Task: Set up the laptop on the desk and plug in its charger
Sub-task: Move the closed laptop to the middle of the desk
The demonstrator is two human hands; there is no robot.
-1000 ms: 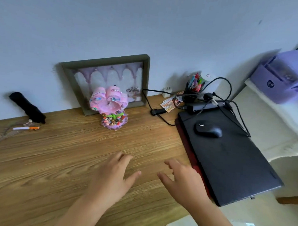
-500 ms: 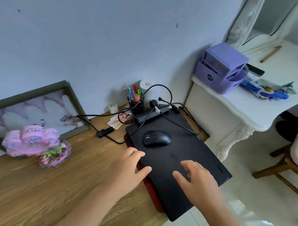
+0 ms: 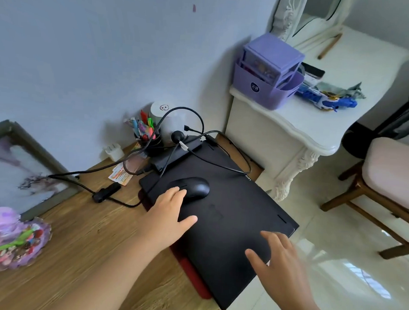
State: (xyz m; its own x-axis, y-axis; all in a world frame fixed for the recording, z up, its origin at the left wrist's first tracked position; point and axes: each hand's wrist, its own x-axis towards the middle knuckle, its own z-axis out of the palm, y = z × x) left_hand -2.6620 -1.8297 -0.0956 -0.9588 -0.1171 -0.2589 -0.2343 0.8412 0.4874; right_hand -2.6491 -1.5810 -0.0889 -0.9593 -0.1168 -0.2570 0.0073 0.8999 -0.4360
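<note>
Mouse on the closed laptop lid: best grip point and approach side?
Take the mouse across its two long flanks at the low, rounded middle, coming from above and from the near-left, where the left hand already reaches with open fingers. It lies flat and loose on the laptop lid. The charger cable runs behind it, so avoid the far side.

- My left hand (image 3: 167, 217) is bare, with no ring or glove, and its forearm shows no sleeve.
- My right hand (image 3: 282, 266) is likewise bare to the frame's lower edge, with no watch or band.
</note>
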